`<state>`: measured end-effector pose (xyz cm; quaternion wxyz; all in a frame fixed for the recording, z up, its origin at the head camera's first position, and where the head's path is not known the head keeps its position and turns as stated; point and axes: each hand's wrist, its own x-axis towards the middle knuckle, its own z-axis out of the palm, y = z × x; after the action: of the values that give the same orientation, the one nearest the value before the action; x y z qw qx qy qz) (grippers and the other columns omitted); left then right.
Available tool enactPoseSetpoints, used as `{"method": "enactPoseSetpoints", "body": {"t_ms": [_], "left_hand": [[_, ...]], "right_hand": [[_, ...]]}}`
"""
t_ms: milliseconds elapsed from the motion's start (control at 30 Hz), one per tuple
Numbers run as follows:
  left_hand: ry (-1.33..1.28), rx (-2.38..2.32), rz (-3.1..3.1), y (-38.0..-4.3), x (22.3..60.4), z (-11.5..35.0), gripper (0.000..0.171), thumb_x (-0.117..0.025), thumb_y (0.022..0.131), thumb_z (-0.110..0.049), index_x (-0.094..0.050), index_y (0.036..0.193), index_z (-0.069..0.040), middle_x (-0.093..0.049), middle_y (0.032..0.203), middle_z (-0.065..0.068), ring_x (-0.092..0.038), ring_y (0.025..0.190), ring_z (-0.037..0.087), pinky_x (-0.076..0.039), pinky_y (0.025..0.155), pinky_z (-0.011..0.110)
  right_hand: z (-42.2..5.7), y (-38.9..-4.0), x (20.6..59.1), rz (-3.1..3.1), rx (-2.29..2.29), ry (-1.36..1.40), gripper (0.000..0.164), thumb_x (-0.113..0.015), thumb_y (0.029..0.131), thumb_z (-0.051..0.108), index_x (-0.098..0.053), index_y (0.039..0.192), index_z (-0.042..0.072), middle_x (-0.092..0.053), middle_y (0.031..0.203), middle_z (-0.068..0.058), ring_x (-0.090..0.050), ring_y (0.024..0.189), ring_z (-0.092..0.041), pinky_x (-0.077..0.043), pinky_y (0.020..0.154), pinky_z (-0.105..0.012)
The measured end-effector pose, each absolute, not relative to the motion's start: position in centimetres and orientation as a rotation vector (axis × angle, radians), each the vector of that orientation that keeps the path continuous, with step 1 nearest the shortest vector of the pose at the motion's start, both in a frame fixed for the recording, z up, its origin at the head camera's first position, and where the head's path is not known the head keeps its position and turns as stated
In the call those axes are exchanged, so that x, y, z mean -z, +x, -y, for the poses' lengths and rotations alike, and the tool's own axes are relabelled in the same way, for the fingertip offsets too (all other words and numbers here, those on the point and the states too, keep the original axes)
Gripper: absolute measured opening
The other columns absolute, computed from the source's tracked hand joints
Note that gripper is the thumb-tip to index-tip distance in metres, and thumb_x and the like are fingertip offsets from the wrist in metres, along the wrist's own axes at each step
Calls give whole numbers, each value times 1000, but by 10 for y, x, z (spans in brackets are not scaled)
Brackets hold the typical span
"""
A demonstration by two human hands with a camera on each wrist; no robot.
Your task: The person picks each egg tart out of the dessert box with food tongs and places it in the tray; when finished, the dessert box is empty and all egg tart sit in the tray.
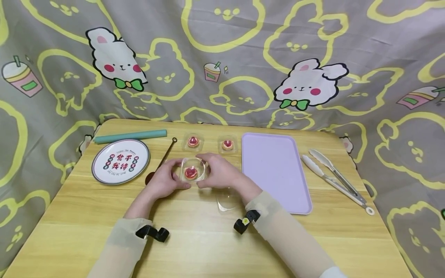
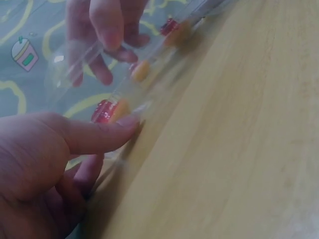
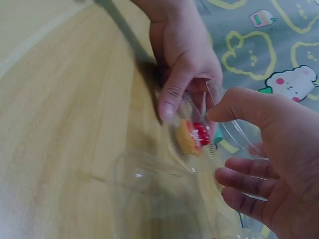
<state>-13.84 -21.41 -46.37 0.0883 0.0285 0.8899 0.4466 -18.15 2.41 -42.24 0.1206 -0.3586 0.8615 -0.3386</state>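
Note:
A small tart with a red top (image 1: 191,173) sits in a clear plastic box base (image 3: 175,149) near the middle of the table. My left hand (image 1: 164,179) grips that base from the left, thumb (image 2: 107,135) along its near edge. Above the tart, my right hand (image 1: 219,172) pinches a clear domed lid (image 3: 238,132) between thumb and fingers. The lid stands tilted and apart from the base in both wrist views. Behind my hands are two more red-topped tarts in clear boxes, a left one (image 1: 193,141) and a right one (image 1: 227,144).
Another clear plastic lid (image 1: 226,201) lies below my right wrist. On the right are a lilac tray (image 1: 274,173) and tongs (image 1: 335,177). A white plate (image 1: 119,175), a rolled green mat (image 1: 133,136) and a dark long-handled spoon (image 1: 167,153) lie on the left.

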Motion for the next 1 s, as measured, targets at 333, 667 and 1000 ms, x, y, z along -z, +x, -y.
{"method": "enactPoseSetpoints", "body": {"t_ms": [333, 667, 1000], "left_hand": [[165, -1337, -2705, -128, 443, 219, 112, -103, 67, -20, -42, 161, -13, -57, 137, 15, -65, 82, 21, -55, 77, 40], [641, -1415, -2651, -110, 398, 192, 104, -98, 77, -27, -40, 163, -32, -55, 150, 5, -69, 80, 18, -55, 58, 36], [814, -1580, -2542, -110, 386, 157, 93, -94, 83, -19, -45, 162, -21, -68, 134, 1, -71, 75, 14, -53, 54, 31]], "right_hand": [[-53, -172, 399, -2450, 1144, -1031, 93, -89, 79, 19, -44, 157, -4, -68, 125, -12, -66, 88, -16, -57, 71, -27], [-85, -155, 376, -2506, 1140, -1124, 87, -88, 80, 21, -49, 154, -1, -69, 127, -10, -67, 83, -18, -57, 69, -32], [-114, -136, 374, -2468, 1506, -1136, 83, -90, 73, 8, -57, 149, 2, -72, 115, -5, -64, 80, -26, -56, 62, -41]]}}
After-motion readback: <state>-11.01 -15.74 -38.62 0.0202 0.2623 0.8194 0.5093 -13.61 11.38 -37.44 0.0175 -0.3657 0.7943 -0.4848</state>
